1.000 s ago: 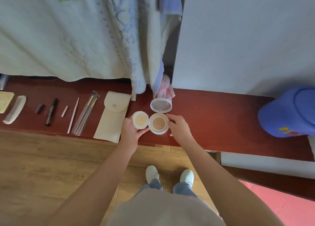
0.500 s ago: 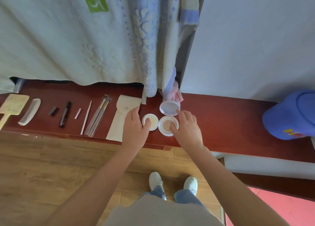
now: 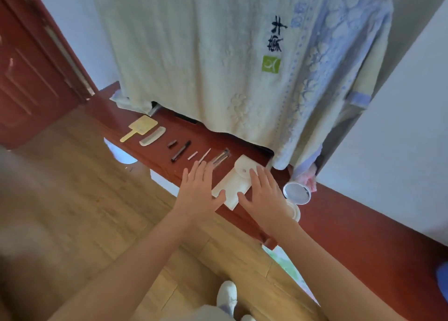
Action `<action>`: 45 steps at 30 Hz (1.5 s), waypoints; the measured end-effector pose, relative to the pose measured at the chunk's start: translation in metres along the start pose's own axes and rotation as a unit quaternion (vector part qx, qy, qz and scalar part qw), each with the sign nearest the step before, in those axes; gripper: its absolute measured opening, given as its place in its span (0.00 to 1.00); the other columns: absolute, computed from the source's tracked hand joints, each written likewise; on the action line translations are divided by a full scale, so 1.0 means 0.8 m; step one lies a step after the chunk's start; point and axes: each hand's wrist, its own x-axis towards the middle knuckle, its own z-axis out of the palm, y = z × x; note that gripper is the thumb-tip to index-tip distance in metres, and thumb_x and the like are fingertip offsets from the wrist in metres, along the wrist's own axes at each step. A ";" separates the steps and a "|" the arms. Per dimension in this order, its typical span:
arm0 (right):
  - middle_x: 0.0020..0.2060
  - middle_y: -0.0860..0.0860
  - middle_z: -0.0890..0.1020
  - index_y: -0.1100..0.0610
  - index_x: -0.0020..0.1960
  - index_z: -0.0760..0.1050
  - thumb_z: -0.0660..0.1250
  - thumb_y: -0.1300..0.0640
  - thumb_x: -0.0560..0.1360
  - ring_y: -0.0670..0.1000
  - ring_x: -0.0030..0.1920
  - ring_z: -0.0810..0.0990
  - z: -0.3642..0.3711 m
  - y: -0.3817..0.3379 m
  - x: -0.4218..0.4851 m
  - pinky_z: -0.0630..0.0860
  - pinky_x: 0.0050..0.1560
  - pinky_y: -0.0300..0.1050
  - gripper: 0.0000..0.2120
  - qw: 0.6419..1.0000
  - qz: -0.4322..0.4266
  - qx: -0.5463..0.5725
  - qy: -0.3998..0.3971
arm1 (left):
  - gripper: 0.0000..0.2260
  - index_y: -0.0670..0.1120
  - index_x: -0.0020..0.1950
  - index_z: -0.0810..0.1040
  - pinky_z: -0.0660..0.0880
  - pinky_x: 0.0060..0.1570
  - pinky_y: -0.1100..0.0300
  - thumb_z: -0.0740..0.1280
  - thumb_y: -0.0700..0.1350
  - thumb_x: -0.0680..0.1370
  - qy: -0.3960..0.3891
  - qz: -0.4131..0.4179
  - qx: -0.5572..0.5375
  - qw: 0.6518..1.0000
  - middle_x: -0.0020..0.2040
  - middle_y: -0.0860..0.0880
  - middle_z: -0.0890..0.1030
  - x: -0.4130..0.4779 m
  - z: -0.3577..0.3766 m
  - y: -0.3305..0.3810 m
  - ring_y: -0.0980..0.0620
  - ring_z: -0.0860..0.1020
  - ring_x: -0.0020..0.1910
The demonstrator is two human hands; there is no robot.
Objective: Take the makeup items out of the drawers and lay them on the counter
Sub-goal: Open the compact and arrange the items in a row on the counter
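Head view. Left hand (image 3: 200,192) lies flat with fingers straight and spread wide, holding nothing, at the bench (image 3: 339,223) front edge, just left of the white pouch (image 3: 231,185). Right hand (image 3: 265,197) is likewise splayed and empty over the pouch's right side; whether it touches is unclear. Open compact (image 3: 297,193) sits just right of it. Hand mirror (image 3: 143,127), comb (image 3: 152,136), mascara (image 3: 181,150) and brushes (image 3: 221,158) lie in a row to the left.

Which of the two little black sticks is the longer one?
The black stick nearer the white pouch is longer; the stubby one lies beside it, toward the comb.
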 end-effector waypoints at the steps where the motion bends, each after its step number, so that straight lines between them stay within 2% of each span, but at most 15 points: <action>1: 0.69 0.61 0.69 0.63 0.69 0.66 0.49 0.37 0.71 0.63 0.70 0.65 -0.001 -0.009 0.000 0.69 0.66 0.61 0.37 1.000 -0.016 -0.002 -0.001 | 0.39 0.41 0.76 0.57 0.50 0.73 0.46 0.44 0.63 0.70 0.003 -0.016 0.002 1.000 0.75 0.42 0.61 -0.010 -0.005 -0.004 0.43 0.55 0.76; 3: 0.71 0.60 0.67 0.61 0.71 0.65 0.46 0.36 0.71 0.62 0.72 0.63 -0.004 -0.030 -0.003 0.67 0.67 0.61 0.39 0.999 -0.048 -0.002 -0.005 | 0.39 0.43 0.77 0.52 0.46 0.73 0.48 0.43 0.64 0.70 0.016 -0.051 -0.006 0.999 0.77 0.43 0.56 -0.029 -0.013 -0.011 0.45 0.51 0.77; 6: 0.72 0.59 0.65 0.60 0.72 0.62 0.43 0.33 0.70 0.60 0.73 0.60 -0.005 -0.063 -0.007 0.63 0.70 0.59 0.42 0.996 -0.089 -0.011 -0.024 | 0.38 0.42 0.76 0.53 0.47 0.74 0.48 0.48 0.62 0.72 0.036 -0.093 -0.023 0.995 0.77 0.43 0.57 -0.055 -0.025 -0.021 0.45 0.52 0.76; 10: 0.62 0.61 0.77 0.64 0.63 0.74 0.52 0.36 0.71 0.62 0.64 0.74 -0.002 -0.102 -0.010 0.74 0.59 0.57 0.36 0.993 -0.113 -0.001 -0.045 | 0.39 0.43 0.76 0.54 0.48 0.74 0.49 0.45 0.64 0.72 0.047 -0.128 -0.019 0.990 0.77 0.44 0.57 -0.083 -0.038 -0.046 0.45 0.52 0.76; 13: 0.61 0.62 0.77 0.65 0.63 0.73 0.53 0.37 0.70 0.62 0.62 0.76 0.001 -0.133 -0.013 0.77 0.56 0.59 0.36 0.990 -0.131 0.002 -0.050 | 0.35 0.43 0.77 0.54 0.46 0.74 0.51 0.54 0.61 0.76 0.066 -0.150 -0.028 0.986 0.77 0.44 0.57 -0.100 -0.046 -0.073 0.46 0.52 0.77; 18: 0.69 0.61 0.70 0.63 0.70 0.66 0.49 0.34 0.71 0.61 0.70 0.67 0.016 -0.200 -0.017 0.66 0.67 0.55 0.40 0.981 -0.187 -0.031 -0.029 | 0.34 0.44 0.77 0.50 0.45 0.74 0.51 0.55 0.61 0.78 0.073 -0.174 -0.026 0.982 0.78 0.45 0.52 -0.138 -0.063 -0.135 0.47 0.49 0.77; 22: 0.69 0.62 0.69 0.65 0.70 0.66 0.48 0.32 0.70 0.61 0.70 0.67 0.041 -0.273 -0.018 0.68 0.66 0.58 0.43 0.977 -0.211 -0.025 -0.024 | 0.34 0.42 0.77 0.48 0.43 0.74 0.53 0.54 0.60 0.78 0.069 -0.188 -0.016 0.980 0.78 0.44 0.50 -0.178 -0.071 -0.199 0.47 0.47 0.77; 25: 0.71 0.61 0.66 0.64 0.72 0.62 0.52 0.35 0.71 0.60 0.72 0.63 0.059 -0.340 -0.023 0.65 0.69 0.56 0.41 0.972 -0.231 -0.022 -0.032 | 0.36 0.40 0.77 0.51 0.45 0.74 0.52 0.50 0.63 0.77 0.076 -0.197 -0.007 0.977 0.78 0.42 0.52 -0.210 -0.074 -0.258 0.45 0.50 0.77; 28: 0.61 0.65 0.76 0.68 0.64 0.72 0.54 0.37 0.70 0.64 0.62 0.75 0.083 -0.402 -0.024 0.76 0.58 0.59 0.38 0.973 -0.226 -0.008 -0.050 | 0.36 0.39 0.76 0.52 0.45 0.74 0.51 0.51 0.62 0.77 0.080 -0.200 0.002 0.977 0.77 0.41 0.53 -0.240 -0.084 -0.316 0.44 0.51 0.76; 31: 0.57 0.66 0.79 0.69 0.60 0.74 0.55 0.38 0.69 0.65 0.58 0.78 0.108 -0.451 -0.030 0.78 0.52 0.61 0.37 0.970 -0.232 0.000 -0.074 | 0.35 0.40 0.77 0.49 0.43 0.74 0.52 0.55 0.59 0.78 0.074 -0.203 -0.001 0.976 0.78 0.42 0.50 -0.267 -0.089 -0.364 0.45 0.49 0.77; 34: 0.61 0.65 0.76 0.68 0.64 0.71 0.52 0.36 0.69 0.65 0.63 0.74 0.124 -0.483 -0.036 0.75 0.58 0.61 0.40 0.969 -0.238 0.015 -0.067 | 0.35 0.41 0.77 0.48 0.43 0.74 0.52 0.55 0.59 0.78 0.069 -0.207 0.001 0.976 0.78 0.42 0.50 -0.283 -0.095 -0.401 0.46 0.48 0.77; 37: 0.73 0.61 0.61 0.63 0.74 0.57 0.46 0.33 0.70 0.59 0.74 0.57 0.131 -0.504 -0.034 0.57 0.72 0.53 0.43 0.969 -0.238 -0.004 -0.065 | 0.35 0.41 0.77 0.47 0.43 0.74 0.52 0.54 0.59 0.78 0.063 -0.209 0.002 0.976 0.78 0.43 0.49 -0.286 -0.095 -0.432 0.46 0.47 0.77; 39: 0.75 0.58 0.56 0.61 0.76 0.51 0.49 0.34 0.73 0.56 0.76 0.51 0.140 -0.513 -0.025 0.52 0.74 0.50 0.41 0.969 -0.238 -0.013 -0.060 | 0.34 0.41 0.77 0.47 0.44 0.74 0.52 0.54 0.59 0.78 0.067 -0.208 0.000 0.976 0.78 0.43 0.49 -0.279 -0.095 -0.448 0.46 0.47 0.77; 42: 0.75 0.59 0.58 0.62 0.75 0.53 0.41 0.31 0.67 0.57 0.76 0.53 0.151 -0.526 -0.005 0.54 0.73 0.52 0.47 0.973 -0.223 -0.010 -0.052 | 0.34 0.42 0.77 0.47 0.44 0.74 0.52 0.54 0.59 0.79 0.064 -0.200 -0.009 0.978 0.78 0.43 0.49 -0.261 -0.093 -0.468 0.46 0.47 0.77; 45: 0.74 0.59 0.59 0.62 0.74 0.55 0.46 0.32 0.69 0.58 0.75 0.55 0.163 -0.541 0.024 0.57 0.73 0.55 0.44 0.978 -0.204 -0.004 -0.050 | 0.34 0.41 0.77 0.47 0.43 0.74 0.52 0.54 0.59 0.79 0.058 -0.183 -0.009 0.981 0.78 0.43 0.49 -0.235 -0.087 -0.492 0.46 0.47 0.77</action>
